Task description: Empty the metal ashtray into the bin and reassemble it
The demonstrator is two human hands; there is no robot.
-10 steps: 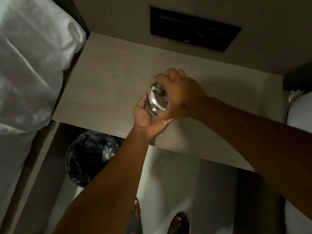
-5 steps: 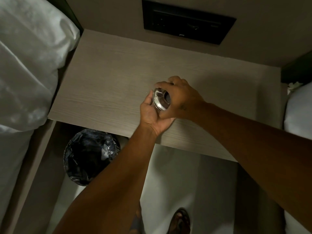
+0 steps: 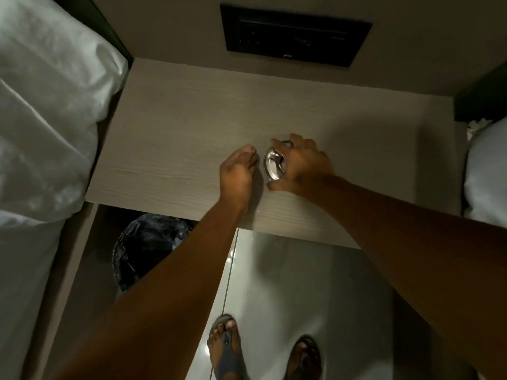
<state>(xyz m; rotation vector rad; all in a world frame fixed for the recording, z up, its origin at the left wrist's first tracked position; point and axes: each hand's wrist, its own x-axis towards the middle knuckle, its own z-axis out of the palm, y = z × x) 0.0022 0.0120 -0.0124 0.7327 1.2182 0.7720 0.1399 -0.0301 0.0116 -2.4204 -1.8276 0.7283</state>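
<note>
Wooden nightstand [image 3: 175, 138]; metal ashtray [image 3: 274, 167] rests on it.

The ashtray [image 3: 273, 163] is polished metal, mirror-bright. The bedside table [image 3: 175, 138] is pale matt wood-grain laminate. The bin [image 3: 149, 248] wears a glossy, crinkled black plastic liner. Floor tiles [image 3: 301, 283] gleam smooth; the pillow [image 3: 46, 100] is soft white cloth.

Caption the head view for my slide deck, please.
Right hand sets the metal ashtray on the bedside shelf.
</note>
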